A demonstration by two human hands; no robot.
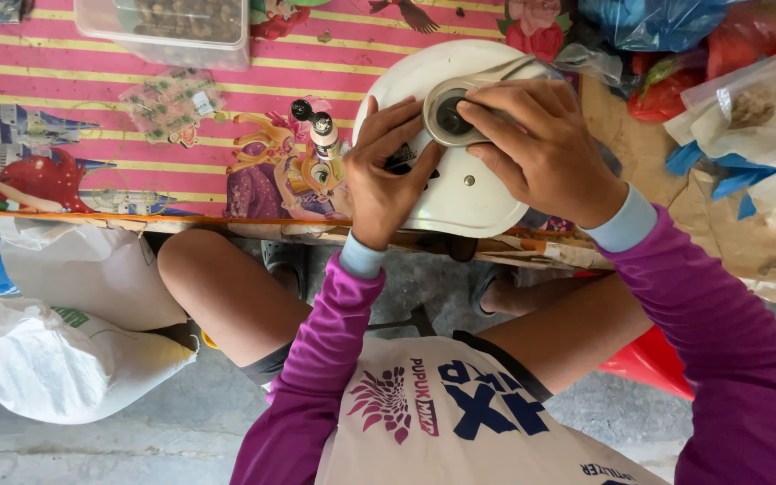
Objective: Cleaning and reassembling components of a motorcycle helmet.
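Both hands work on a white oval cover (460, 193) that lies flat at the near edge of a low table spread with a pink striped cartoon cloth (136, 99). Part of the cover overhangs that edge above the person's knees, so a hard press on the near side could likely tip it off onto the floor. Its long axis runs from the near edge up toward the far side, leaning slightly right; the broader rounded end points away from the person, and the domed face looks upward.

The right hand (541, 148) curls over a grey round fitting (451, 117) near the far end, fingertips pinching its rim. If that pinch slips, the fitting may twist out of line. The left hand (388, 175) lies spread on the cover's left side, fingers bent and pressing down, closed on nothing that can be seen.

Just left stands a small bottle with black knobs (316, 126), close enough to be knocked over by the left wrist.
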